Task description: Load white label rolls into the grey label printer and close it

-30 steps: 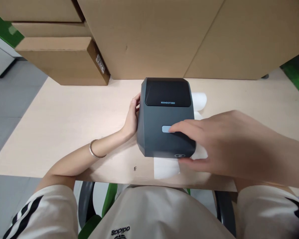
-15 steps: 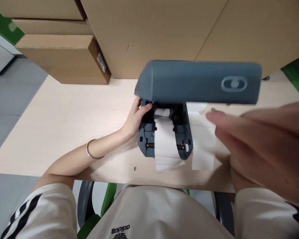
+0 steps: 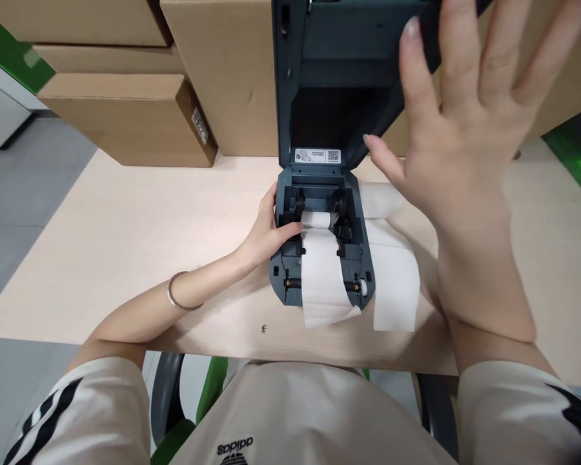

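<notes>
A dark blue-grey label printer [image 3: 285, 294] stands on the table with its lid [image 3: 286, 97] raised. Inside it sits a small white paper roll [image 3: 315, 220], and a white paper strip [image 3: 322, 274] runs from there over the front edge. My left hand [image 3: 267, 229] grips the printer's left wall, its thumb reaching inside toward the roll. My right hand [image 3: 465, 123] is spread open at the lid's right side, palm down over part of it; whether it touches the lid I cannot tell.
On the table right of the printer lie a white roll [image 3: 380, 199] and a loose length of white paper [image 3: 396, 278]. Cardboard boxes [image 3: 126, 123] line the back, with a tall one [image 3: 227, 77] behind the lid. The table's front edge runs close to my body.
The lid has swung up and back from half raised, showing its inside and the printer's interior. My right hand has risen from the lower right to the lid. My left hand stays at the printer's side.
</notes>
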A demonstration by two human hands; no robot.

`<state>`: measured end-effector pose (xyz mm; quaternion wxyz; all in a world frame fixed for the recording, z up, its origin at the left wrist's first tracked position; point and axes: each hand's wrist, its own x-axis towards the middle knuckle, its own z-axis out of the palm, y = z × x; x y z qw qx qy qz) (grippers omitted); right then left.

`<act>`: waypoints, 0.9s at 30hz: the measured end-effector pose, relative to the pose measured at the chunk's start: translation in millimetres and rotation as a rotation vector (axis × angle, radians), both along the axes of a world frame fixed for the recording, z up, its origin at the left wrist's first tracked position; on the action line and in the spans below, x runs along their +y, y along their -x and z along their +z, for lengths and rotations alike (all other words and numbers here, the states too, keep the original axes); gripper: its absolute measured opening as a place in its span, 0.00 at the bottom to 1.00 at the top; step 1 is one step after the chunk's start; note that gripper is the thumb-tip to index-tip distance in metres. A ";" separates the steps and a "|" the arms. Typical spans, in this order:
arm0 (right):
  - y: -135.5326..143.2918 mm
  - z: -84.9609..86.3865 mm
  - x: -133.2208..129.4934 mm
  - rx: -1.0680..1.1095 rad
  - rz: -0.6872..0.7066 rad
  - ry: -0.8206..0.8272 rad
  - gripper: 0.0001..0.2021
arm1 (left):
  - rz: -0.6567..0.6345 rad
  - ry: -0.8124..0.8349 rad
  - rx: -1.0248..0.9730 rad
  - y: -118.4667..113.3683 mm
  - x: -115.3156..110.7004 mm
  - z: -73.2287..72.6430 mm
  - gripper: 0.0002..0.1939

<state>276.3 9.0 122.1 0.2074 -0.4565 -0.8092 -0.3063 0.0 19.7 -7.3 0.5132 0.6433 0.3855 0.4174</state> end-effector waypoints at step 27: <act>48.2 -74.0 5.1 -0.137 0.201 0.717 0.20 | 0.105 0.089 -0.073 -10.8 -8.9 14.3 0.40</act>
